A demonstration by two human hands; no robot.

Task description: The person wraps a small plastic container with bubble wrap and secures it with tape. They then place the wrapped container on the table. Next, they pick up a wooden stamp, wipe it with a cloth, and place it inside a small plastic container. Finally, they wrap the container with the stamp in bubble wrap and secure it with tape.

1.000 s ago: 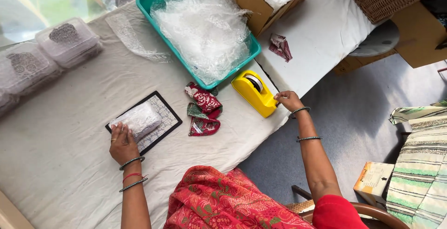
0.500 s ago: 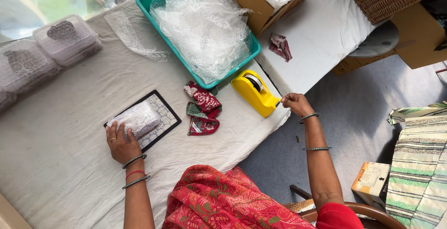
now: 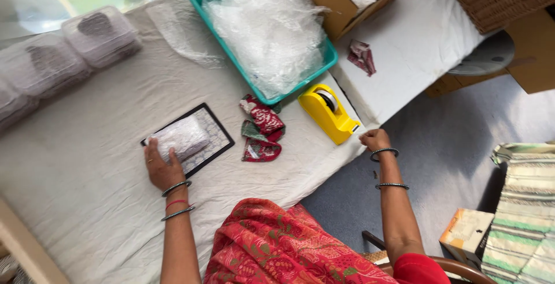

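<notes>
Padding is making the bubble-wrapped bundle (image 3: 180,136) look light and soft, and I am judging that it will give under a squeeze and slip a little on its film, so I would be taking it by the long sides. It is whitish, oblong and lying on a black-framed patterned tile (image 3: 215,139), left of the yellow tape dispenser (image 3: 328,114). My left hand (image 3: 163,168) is resting open against its near end. My right hand (image 3: 374,140) is curling closed just right of the dispenser, seemingly pinching tape, though I cannot tell.
</notes>
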